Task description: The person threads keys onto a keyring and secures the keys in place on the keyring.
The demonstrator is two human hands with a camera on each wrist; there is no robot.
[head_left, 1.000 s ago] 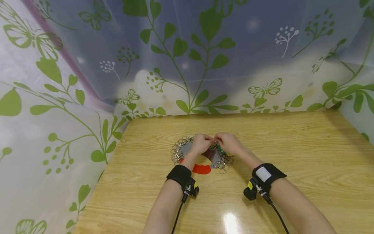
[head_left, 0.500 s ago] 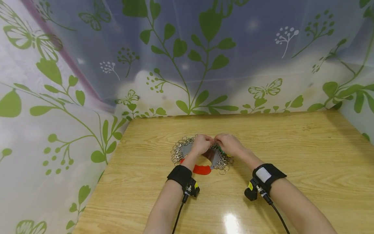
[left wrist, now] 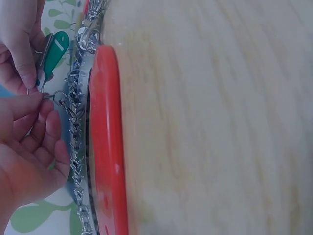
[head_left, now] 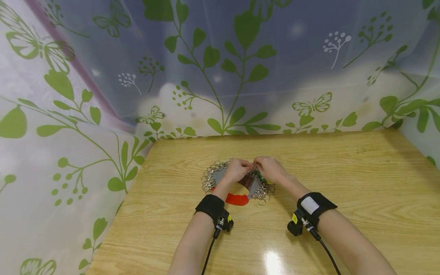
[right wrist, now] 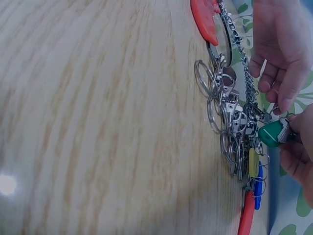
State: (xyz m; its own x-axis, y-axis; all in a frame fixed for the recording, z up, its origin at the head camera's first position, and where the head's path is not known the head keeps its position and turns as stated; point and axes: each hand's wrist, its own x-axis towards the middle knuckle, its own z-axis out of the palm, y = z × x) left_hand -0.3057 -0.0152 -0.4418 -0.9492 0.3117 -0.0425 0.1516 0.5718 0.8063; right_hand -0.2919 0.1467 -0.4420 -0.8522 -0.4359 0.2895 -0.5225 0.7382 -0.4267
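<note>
A large flat metal key ring (head_left: 253, 186) with a red grip (head_left: 237, 199) lies on the table, its rim lined with small rings and swivel clasps. Over its far edge, my left hand (head_left: 238, 169) pinches a small split ring (left wrist: 47, 96) hooked to one clasp. My right hand (head_left: 271, 169) faces it, fingertips almost meeting the left ones. It holds a green key tag (right wrist: 272, 133) and a metal key (left wrist: 45, 58) by their ring. Fingers partly hide where the two rings meet.
Yellow (right wrist: 253, 162), blue and red key tags hang beside the clasps on the right part of the rim. The wooden table (head_left: 343, 183) extends around it. A leaf-patterned curtain (head_left: 220, 76) stands behind and at the sides. Camera cables trail from both wrists.
My right fingertips have shifted very slightly right, away from the left ones. The metal key ring and its tags stay where they were.
</note>
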